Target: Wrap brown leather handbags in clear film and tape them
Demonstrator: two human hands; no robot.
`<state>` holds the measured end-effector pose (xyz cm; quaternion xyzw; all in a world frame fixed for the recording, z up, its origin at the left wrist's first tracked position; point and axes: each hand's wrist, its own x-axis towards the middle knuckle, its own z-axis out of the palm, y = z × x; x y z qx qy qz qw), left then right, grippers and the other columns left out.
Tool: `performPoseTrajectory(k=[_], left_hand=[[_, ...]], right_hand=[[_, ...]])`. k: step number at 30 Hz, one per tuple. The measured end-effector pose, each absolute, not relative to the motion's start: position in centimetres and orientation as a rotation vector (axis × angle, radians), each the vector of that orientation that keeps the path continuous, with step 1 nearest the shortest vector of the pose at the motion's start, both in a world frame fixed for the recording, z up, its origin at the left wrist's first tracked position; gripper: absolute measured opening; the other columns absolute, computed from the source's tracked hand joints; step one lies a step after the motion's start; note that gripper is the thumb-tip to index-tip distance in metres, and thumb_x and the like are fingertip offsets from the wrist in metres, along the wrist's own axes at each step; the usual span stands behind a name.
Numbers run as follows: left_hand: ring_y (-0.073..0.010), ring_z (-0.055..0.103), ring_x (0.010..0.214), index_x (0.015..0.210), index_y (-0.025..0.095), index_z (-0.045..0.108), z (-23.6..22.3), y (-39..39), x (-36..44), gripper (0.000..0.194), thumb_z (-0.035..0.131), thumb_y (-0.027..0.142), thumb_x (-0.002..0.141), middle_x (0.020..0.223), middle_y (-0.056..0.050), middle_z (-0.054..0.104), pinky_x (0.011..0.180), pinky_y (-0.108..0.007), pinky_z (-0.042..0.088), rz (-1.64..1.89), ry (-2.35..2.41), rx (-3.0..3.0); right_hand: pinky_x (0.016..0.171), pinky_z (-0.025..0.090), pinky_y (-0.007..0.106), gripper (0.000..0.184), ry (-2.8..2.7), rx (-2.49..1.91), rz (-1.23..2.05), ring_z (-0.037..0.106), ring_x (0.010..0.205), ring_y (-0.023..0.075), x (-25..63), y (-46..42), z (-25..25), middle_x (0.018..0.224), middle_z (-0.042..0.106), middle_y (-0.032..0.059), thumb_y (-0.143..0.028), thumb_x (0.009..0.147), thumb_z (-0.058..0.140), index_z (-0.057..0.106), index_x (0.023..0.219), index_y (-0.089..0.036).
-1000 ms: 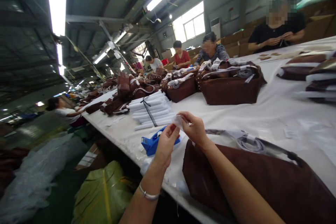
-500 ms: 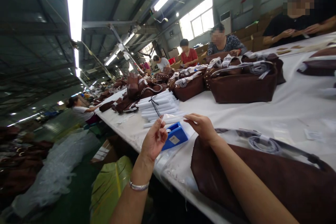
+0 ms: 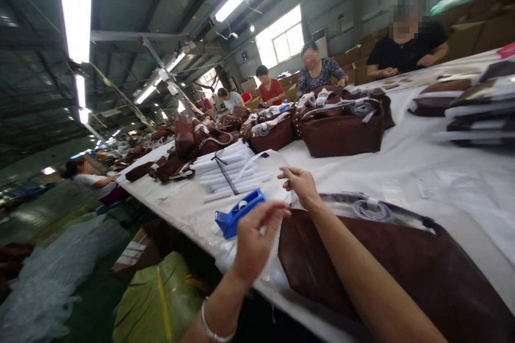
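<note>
My right hand (image 3: 300, 185) is raised over the near edge of a brown leather handbag (image 3: 362, 257), its fingers pinched at the edge of a thin translucent plastic piece (image 3: 278, 163). Below and to its left is my left hand (image 3: 257, 241), with a bracelet at the wrist. Its fingers are closed together and blurred; what they hold, if anything, cannot be made out. Just behind the left hand stands a blue tape dispenser (image 3: 243, 211) on the table. A coiled, wrapped strap (image 3: 374, 209) lies on top of the handbag.
A tied bundle of white rolls (image 3: 225, 169) lies beyond the dispenser on the white-covered table (image 3: 402, 166). Several brown bags (image 3: 341, 134) line the far side, with more stacked at right. Co-workers sit across the table. A cardboard box (image 3: 132, 249) and yellow-green sack (image 3: 156, 300) stand below the edge.
My hands, close together at the translucent piece before, have shifted: the left has dropped lower and nearer. The view has swung right, showing more stacked bags and the whole dispenser.
</note>
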<state>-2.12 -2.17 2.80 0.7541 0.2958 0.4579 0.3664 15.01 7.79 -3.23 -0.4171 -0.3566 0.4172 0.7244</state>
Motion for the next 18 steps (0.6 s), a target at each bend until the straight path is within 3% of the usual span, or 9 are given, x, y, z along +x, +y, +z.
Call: performPoseTrajectory(k=[3, 8, 12, 15, 18], left_hand=[[-0.0204, 0.069, 0.105, 0.103, 0.02, 0.07, -4.0, -6.9, 0.3, 0.017, 0.055, 0.028, 0.097, 0.112, -0.007, 0.073, 0.094, -0.032, 0.057, 0.984, 0.662, 2.157], [-0.0227, 0.054, 0.132, 0.136, 0.018, 0.05, -11.6, -9.0, 1.7, 0.037, 0.043, 0.019, 0.1, 0.142, -0.014, 0.056, 0.106, -0.04, 0.052, 1.217, 0.826, 2.303], [-0.0243, 0.046, 0.139, 0.145, 0.014, 0.044, -12.8, -8.5, 1.7, 0.048, 0.046, 0.022, 0.098, 0.147, -0.015, 0.051, 0.109, -0.044, 0.048, 1.125, 0.608, 2.8], [-0.0241, 0.044, 0.14, 0.141, 0.022, 0.051, -12.6, -8.4, 1.8, 0.043, 0.051, 0.023, 0.098, 0.144, -0.007, 0.055, 0.112, -0.049, 0.045, 1.004, 0.504, 2.985], [-0.0237, 0.043, 0.141, 0.137, 0.028, 0.055, -12.9, -8.9, 2.2, 0.04, 0.054, 0.022, 0.097, 0.144, -0.002, 0.056, 0.119, -0.057, 0.032, 0.991, 0.527, 3.037]], right_hand=[[0.04, 0.045, 0.018, 0.031, -0.69, -0.895, 0.931, 0.057, 0.046, 0.0077, 15.4, 7.9, -3.3, 0.081, 0.076, 0.0084, -0.041, 0.078, 0.073, 0.073, 0.092, -0.014], [0.044, 0.045, 0.018, 0.032, -0.594, -0.844, 0.895, 0.057, 0.049, 0.0073, 15.6, 7.8, -2.4, 0.082, 0.075, 0.0066, -0.044, 0.079, 0.072, 0.072, 0.093, -0.015], [0.043, 0.042, 0.017, 0.036, -0.582, -0.816, 0.858, 0.057, 0.05, 0.0068, 16.8, 6.0, -0.5, 0.084, 0.075, 0.005, -0.045, 0.078, 0.073, 0.07, 0.1, -0.017], [0.038, 0.035, 0.016, 0.036, -0.585, -0.804, 0.723, 0.054, 0.047, 0.0056, 19.8, 2.1, 1.5, 0.079, 0.074, 0.0029, -0.043, 0.076, 0.076, 0.07, 0.1, -0.017], [0.035, 0.027, 0.017, 0.031, -0.63, -0.875, 0.469, 0.048, 0.042, 0.0042, 24.2, -4.9, 2.8, 0.075, 0.072, 0.0014, -0.043, 0.075, 0.078, 0.073, 0.096, -0.019]])
